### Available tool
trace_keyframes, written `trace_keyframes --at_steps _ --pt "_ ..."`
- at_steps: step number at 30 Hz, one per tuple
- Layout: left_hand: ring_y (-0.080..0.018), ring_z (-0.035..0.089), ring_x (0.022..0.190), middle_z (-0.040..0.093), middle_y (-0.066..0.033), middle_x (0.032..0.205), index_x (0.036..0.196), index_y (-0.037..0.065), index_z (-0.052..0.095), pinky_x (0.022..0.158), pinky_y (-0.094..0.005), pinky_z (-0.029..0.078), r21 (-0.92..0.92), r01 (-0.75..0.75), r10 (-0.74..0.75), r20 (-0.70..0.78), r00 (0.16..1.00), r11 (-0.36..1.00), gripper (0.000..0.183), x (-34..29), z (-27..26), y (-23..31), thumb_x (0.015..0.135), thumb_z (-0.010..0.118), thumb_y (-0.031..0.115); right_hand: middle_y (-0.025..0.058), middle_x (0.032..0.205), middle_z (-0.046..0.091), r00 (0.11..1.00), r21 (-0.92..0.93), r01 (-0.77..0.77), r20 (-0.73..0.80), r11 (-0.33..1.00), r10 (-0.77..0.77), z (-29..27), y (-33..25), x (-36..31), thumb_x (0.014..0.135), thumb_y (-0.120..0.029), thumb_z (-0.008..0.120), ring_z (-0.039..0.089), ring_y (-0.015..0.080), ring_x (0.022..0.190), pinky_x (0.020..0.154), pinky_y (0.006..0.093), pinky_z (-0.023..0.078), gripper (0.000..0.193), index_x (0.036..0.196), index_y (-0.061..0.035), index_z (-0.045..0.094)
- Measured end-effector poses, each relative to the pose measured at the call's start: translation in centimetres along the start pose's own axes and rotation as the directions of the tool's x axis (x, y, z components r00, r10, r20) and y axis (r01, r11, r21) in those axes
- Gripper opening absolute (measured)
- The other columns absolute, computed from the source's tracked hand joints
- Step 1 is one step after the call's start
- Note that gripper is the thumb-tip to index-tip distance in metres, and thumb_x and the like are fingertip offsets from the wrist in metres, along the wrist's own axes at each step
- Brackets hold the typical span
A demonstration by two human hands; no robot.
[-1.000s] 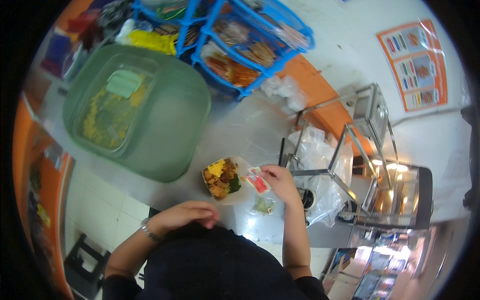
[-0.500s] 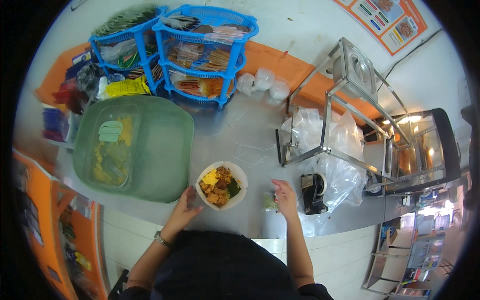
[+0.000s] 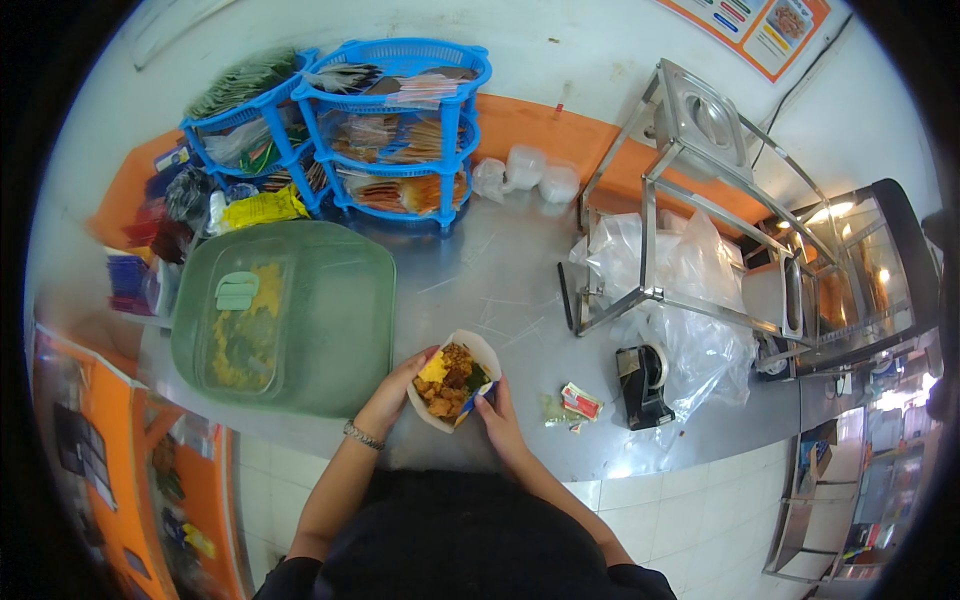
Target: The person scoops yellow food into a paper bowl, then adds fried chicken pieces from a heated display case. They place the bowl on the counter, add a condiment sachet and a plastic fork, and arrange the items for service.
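Note:
An open paper food box (image 3: 482,352) with white inner walls holds yellow shreds, brown fried pieces, crumbly topping and something dark green. My left hand (image 3: 399,387) presses against its left wall, the fingers partly hidden behind it. On the other side, my right hand (image 3: 499,412) grips the right wall, thumb toward the front. The box is tilted slightly between both hands, just above or on the metal table; I cannot tell which. Right of my right hand lie small red-and-white sachets (image 3: 581,401) beside a clear packet with pale green contents (image 3: 556,409).
A green lidded tub (image 3: 340,300) stands left on the steel table (image 3: 470,270). Blue tiered baskets (image 3: 395,100) hold packets behind it. At right are a black tape dispenser (image 3: 640,388), clear plastic bags (image 3: 690,345), a metal rack (image 3: 650,215) and a lit glass warmer (image 3: 860,270).
Both hands have come in to the food box from either side and taken hold of it. The box now tilts, and the sachets formerly under my right hand are uncovered.

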State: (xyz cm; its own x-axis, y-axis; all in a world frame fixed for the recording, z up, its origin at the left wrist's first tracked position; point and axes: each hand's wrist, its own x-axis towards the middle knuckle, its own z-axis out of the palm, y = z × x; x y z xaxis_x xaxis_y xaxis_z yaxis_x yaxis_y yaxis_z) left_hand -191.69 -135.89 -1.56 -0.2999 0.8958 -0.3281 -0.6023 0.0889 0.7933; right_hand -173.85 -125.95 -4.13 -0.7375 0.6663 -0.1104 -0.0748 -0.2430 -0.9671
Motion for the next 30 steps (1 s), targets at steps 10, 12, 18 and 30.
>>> trace_keyframes --at_steps 10,12,18,30 --pt "-0.0178 0.038 0.126 0.038 -0.0102 0.139 0.142 0.002 0.025 0.105 -0.0310 0.029 0.392 -0.043 0.024 0.052 0.998 0.919 0.075 -0.6 0.5 1.0 0.082 0.066 0.015 0.0119 0.132 0.042 0.992 -0.108 0.055 0.121 0.993 -0.042 -1.3 -0.5 2.7 0.082 -0.009 0.065 0.041 0.0210 0.122 0.103 0.0336 0.032 0.073 0.141 -0.0042 0.022" --pt "-0.0179 0.038 0.126 0.039 -0.0104 0.138 0.142 0.001 0.025 0.105 -0.0306 0.030 0.418 -0.025 0.005 0.049 0.999 0.908 0.074 -0.4 0.4 1.1 0.081 0.066 0.014 0.0125 0.130 0.044 0.984 -0.134 0.087 0.165 0.987 -0.064 -1.3 -0.9 3.4 0.079 -0.006 0.067 0.042 0.0212 0.121 0.103 0.0335 0.033 0.075 0.140 -0.0047 0.024" --pt "-0.0221 0.047 0.119 0.046 -0.0158 0.131 0.138 0.000 0.030 0.100 -0.0316 0.037 0.574 -0.031 0.044 -0.008 0.999 0.818 0.075 0.1 0.4 1.3 0.076 0.069 0.015 0.0135 0.130 0.047 0.967 -0.254 0.159 0.237 0.954 -0.097 -1.4 -2.5 4.1 0.075 -0.005 0.070 0.044 0.0240 0.122 0.103 0.0342 0.034 0.068 0.136 -0.0068 0.038" --pt "-0.0214 0.055 0.086 0.054 -0.0124 0.106 0.114 0.004 0.053 0.078 -0.0305 0.046 0.778 -0.150 0.529 -0.259 0.808 0.610 0.043 -1.8 2.0 -0.9 0.076 0.069 0.015 0.0143 0.127 0.047 0.948 -0.615 0.314 0.248 0.723 -0.201 -0.9 -4.5 -1.1 0.073 -0.012 0.074 0.049 0.0308 0.116 0.097 0.0364 0.041 0.050 0.120 -0.0167 0.060"
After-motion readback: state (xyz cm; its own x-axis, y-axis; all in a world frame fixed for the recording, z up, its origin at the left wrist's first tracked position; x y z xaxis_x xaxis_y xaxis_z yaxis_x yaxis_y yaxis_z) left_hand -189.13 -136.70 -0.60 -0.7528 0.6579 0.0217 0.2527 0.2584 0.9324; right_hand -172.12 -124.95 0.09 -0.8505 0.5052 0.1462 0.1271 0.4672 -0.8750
